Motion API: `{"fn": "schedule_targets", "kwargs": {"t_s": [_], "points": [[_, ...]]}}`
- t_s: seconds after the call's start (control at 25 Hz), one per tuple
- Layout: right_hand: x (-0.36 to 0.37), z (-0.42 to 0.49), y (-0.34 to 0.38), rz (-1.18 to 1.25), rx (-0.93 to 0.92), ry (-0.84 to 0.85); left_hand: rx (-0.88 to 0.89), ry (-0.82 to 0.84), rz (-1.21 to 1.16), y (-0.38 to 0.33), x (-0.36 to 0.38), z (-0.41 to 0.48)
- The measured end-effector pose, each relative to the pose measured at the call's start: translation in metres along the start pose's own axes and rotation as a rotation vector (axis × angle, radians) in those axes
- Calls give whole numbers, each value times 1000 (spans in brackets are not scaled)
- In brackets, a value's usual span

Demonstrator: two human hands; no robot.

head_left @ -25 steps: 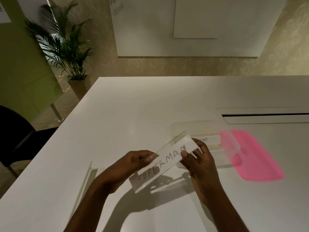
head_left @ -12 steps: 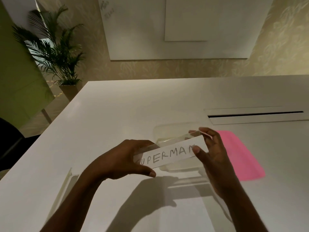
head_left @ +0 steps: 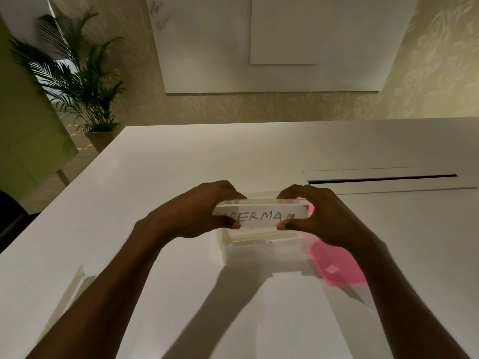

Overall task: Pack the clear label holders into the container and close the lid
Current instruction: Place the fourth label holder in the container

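Behind both hands (head_left: 202, 211), a pink lid (head_left: 334, 268) lies beside the container (head_left: 261, 247).

Both my arms extended forward; left hand (head_left: 197, 211) and right hand (head_left: 318, 213) level, thumbs below, fingers curled on top, pinching.

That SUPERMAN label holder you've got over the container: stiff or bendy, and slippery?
The label holder looks rigid: it spans straight between the left hand and right hand, no sag. Its glossy clear plastic may be slick. Probably light, since fingertips alone hold it.
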State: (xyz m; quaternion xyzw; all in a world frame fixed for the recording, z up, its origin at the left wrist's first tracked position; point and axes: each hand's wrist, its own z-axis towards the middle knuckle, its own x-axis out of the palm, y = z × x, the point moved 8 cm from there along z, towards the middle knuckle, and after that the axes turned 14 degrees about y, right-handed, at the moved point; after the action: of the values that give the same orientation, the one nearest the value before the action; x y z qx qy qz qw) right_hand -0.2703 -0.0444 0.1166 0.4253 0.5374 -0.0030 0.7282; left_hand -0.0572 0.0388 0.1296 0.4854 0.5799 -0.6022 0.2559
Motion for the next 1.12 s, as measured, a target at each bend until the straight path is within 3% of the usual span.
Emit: {"fn": "schedule_targets", "kwargs": {"t_s": [0.2,0.56,1.12], "points": [[3,29,-29,-187,106,62,-81,-149,193,2,-3,28],[48,58,-75,-406,195,366,-241,4,157,32,56,71],[74,62,-82,-602,174,431,-334,56,86,52,92,74]]}}
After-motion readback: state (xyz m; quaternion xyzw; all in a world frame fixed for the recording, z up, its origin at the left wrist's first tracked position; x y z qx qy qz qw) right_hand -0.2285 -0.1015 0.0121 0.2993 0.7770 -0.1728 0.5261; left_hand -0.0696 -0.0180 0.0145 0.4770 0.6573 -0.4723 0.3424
